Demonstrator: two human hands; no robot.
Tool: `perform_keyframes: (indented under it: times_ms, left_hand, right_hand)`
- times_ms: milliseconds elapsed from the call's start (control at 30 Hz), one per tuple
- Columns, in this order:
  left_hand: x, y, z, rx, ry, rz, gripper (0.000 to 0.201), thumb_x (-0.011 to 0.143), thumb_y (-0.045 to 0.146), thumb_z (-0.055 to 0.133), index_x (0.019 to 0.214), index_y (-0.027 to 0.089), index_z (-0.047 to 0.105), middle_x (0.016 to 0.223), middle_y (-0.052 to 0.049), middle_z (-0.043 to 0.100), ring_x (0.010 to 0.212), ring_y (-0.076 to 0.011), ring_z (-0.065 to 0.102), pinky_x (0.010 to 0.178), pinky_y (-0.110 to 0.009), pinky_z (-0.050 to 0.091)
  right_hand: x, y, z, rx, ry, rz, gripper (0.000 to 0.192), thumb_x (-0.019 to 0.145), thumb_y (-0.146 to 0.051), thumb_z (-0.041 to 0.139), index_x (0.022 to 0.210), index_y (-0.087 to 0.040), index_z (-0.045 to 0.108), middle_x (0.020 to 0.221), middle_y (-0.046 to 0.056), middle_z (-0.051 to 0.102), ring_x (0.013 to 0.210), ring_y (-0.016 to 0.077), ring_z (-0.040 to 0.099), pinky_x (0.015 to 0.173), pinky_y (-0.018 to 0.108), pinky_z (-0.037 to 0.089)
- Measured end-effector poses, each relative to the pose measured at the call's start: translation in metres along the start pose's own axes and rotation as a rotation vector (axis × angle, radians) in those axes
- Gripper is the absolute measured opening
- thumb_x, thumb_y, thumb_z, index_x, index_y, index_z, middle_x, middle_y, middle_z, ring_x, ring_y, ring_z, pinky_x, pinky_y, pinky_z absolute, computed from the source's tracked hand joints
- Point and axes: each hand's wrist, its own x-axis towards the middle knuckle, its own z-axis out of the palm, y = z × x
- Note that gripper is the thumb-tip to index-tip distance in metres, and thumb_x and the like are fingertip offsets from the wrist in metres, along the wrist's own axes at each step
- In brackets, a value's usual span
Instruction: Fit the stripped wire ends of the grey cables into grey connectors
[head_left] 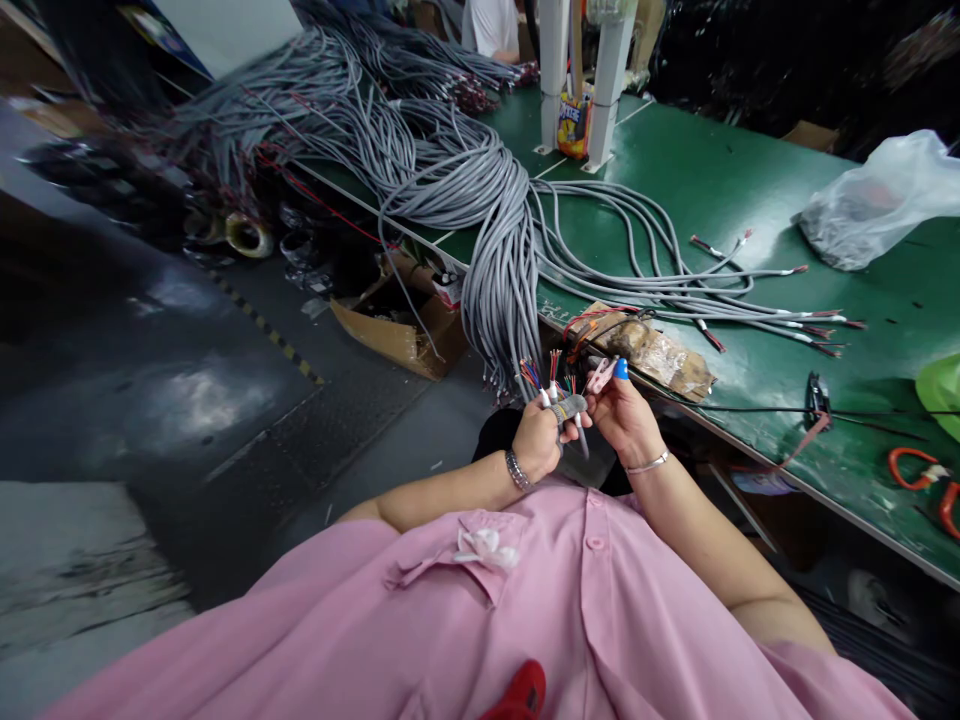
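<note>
Stretching across the far side, the green table (712, 185) carries the thick pile of grey cables (491, 225), which spills over its near edge and hangs toward the person's lap. Just beyond the table's near edge, in front of the pink shirt (517, 600), the two hands meet almost side by side. The left hand (541, 440) is closed around a few cable ends, its fingers wrapped and its thumb, in a grey cover (568, 407), pressed across them. The right hand (626, 415) has its fingers drawn narrow on a small pink tool (601, 376), with a blue cover (621, 369) on one fingertip. The cable ends stand roughly upright in the grip, white sleeves (545, 397) below and coloured wires (554, 365) fanning out above, pointing away from the body. These wires lie to the left of the right fingers, nearer the left hand that holds them. The pink tool slants, its lower end toward the nearest wires and its upper end by the blue cover; whether it touches any wire I cannot tell.
</note>
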Motion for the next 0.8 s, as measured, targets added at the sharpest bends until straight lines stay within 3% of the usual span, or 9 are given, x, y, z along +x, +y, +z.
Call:
perform_keyframes:
  times_ms: [267, 367, 533, 800]
  left_hand:
    - [-0.007, -0.002, -0.016, 0.072, -0.077, 0.017, 0.027, 0.068, 0.035, 0.073, 0.069, 0.012, 0.059, 0.06, -0.005, 0.066, 0.039, -0.0064, 0.049, 0.038, -0.019, 0.023]
    - [-0.01, -0.001, -0.026, 0.089, -0.126, 0.001, 0.029, 0.067, 0.037, 0.074, 0.072, 0.011, 0.063, 0.064, -0.007, 0.068, 0.04, -0.0074, 0.052, 0.037, -0.02, 0.023]
    - [-0.011, 0.001, -0.032, 0.083, -0.139, -0.001, 0.034, 0.067, 0.04, 0.076, 0.081, 0.009, 0.068, 0.069, -0.009, 0.07, 0.041, -0.0074, 0.052, 0.037, -0.02, 0.023]
    - [-0.016, 0.007, -0.032, 0.057, -0.12, 0.041, 0.039, 0.068, 0.044, 0.074, 0.084, 0.009, 0.07, 0.07, -0.012, 0.071, 0.04, -0.007, 0.051, 0.037, -0.02, 0.022]
  right_hand:
    - [-0.009, 0.004, -0.025, -0.085, -0.128, 0.089, 0.043, 0.081, -0.065, 0.052, 0.084, -0.024, 0.064, 0.086, 0.002, 0.067, 0.068, 0.0131, 0.059, 0.063, 0.026, 0.05]
    - [-0.021, 0.01, -0.038, -0.283, -0.272, 0.163, 0.041, 0.081, -0.06, 0.058, 0.09, -0.021, 0.066, 0.088, 0.005, 0.067, 0.075, 0.0153, 0.061, 0.072, 0.03, 0.05]
    - [-0.042, 0.021, -0.042, -0.571, -0.486, 0.149, 0.03, 0.073, -0.041, 0.074, 0.093, -0.02, 0.065, 0.092, 0.004, 0.066, 0.087, 0.0177, 0.06, 0.087, 0.033, 0.044]
    - [-0.049, 0.022, -0.049, -0.797, -0.43, 0.036, 0.022, 0.073, -0.04, 0.074, 0.082, -0.02, 0.072, 0.08, 0.002, 0.067, 0.076, 0.0163, 0.056, 0.078, 0.031, 0.043]
